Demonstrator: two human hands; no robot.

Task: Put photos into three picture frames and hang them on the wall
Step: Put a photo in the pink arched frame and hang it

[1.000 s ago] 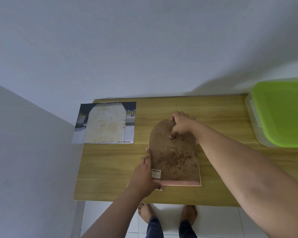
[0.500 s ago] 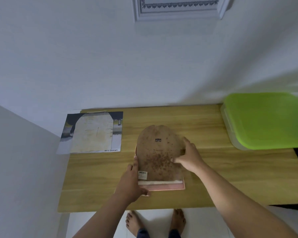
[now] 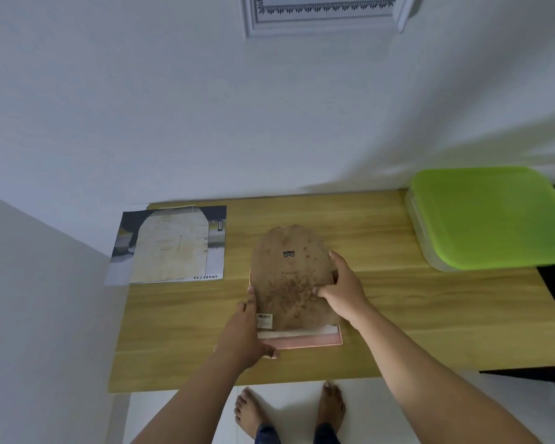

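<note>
The pink arched picture frame [image 3: 302, 342] was laid face down near the middle of the table [image 3: 430, 315], with its brown backing board [image 3: 289, 283] uppermost and a small metal hanger [image 3: 289, 254] exposed near the top of the board. The frame's lower left corner was gripped by the left hand [image 3: 244, 334], fingers [image 3: 251, 298] run up the left edge and the thumb tucked under the bottom rail beside the barcode sticker [image 3: 265, 320]. The board's right edge was clasped by the right hand [image 3: 343, 293], with the thumb pressed on the board's face and the other fingers curled round the edge.

A second earlier the right hand had been placed at the top of the board, over the hanger; it had since been moved down to the side, and the hanger had been uncovered. The view had also been raised, so that a white frame [image 3: 321, 25] already on the wall was brought into sight. A pale strip was seen between board and bottom rail, so the board was judged not to be fully seated; whether it was being fitted or removed could not be told.

At the table's left end a printed sheet [image 3: 215, 261] was left under an arch-shaped paper [image 3: 170, 248], and a green-lidded box [image 3: 491, 216] was kept at the right.
</note>
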